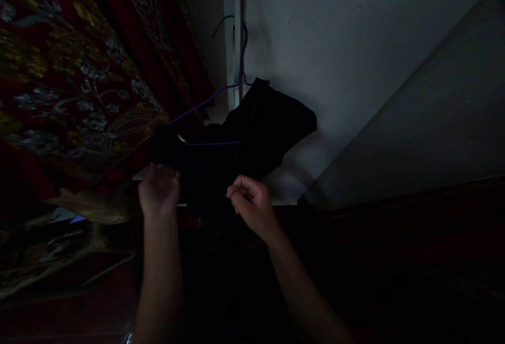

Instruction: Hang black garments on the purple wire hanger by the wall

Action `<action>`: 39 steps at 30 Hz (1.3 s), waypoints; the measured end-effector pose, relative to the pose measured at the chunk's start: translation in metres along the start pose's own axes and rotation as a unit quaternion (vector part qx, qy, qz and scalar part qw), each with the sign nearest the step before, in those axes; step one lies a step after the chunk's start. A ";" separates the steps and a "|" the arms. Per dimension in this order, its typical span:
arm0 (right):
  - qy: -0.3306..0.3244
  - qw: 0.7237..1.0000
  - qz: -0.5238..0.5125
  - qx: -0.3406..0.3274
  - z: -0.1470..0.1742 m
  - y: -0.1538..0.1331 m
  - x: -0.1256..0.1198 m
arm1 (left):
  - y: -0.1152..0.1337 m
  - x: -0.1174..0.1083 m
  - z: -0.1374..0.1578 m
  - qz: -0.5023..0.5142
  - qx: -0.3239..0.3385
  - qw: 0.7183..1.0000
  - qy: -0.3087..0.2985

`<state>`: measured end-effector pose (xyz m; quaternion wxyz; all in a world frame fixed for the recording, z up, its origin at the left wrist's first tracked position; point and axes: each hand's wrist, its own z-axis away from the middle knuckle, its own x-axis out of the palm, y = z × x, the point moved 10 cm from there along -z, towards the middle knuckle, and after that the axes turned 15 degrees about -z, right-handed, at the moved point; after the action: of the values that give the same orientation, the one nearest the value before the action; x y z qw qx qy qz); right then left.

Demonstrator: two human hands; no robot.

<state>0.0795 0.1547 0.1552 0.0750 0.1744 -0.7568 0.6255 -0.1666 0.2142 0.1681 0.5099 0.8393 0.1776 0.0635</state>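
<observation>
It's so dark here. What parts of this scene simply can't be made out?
All in the head view:
- Lower part of the black garment: lost in shadow below the hands.
- Left hand fingertips: they merge with the dark cloth, so its grip is unclear.
- Purple hanger: partly covered by the garment.
- Forearms: cut off by the bottom edge.
- Right hand: curled, whether pinching cloth is unclear.

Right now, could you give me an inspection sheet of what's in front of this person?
Surface: too dark to make out.
Job's things: black garment on a purple hanger, hooked by a white frame.
Clutter: pale items at lower left, unclear.
Hands: left hand at the garment's lower edge, grip unclear; right hand with fingers curled, at the fabric.
Cables: thin dark wire by the frame.
Surroundings: red patterned curtain, white wall.
</observation>
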 end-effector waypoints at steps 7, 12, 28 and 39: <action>0.175 0.981 -0.076 -0.026 0.028 0.018 -0.069 | -0.063 0.065 0.078 0.113 -0.251 0.961 -0.005; 0.205 0.978 0.009 0.029 0.038 0.040 -0.109 | -0.028 0.081 0.077 0.156 -0.203 0.966 -0.028; -0.012 0.954 -0.111 0.279 0.002 0.036 -0.042 | 0.034 0.110 0.102 -0.084 0.008 0.954 -0.289; 0.002 0.995 0.065 -0.076 -0.125 -0.059 -0.086 | 0.008 0.034 0.113 -0.187 -0.089 0.922 -0.327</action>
<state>0.1673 0.2819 0.2072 0.0491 0.1175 -0.8114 0.5705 -0.1003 0.1290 0.1188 0.6146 0.7164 0.1482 -0.2950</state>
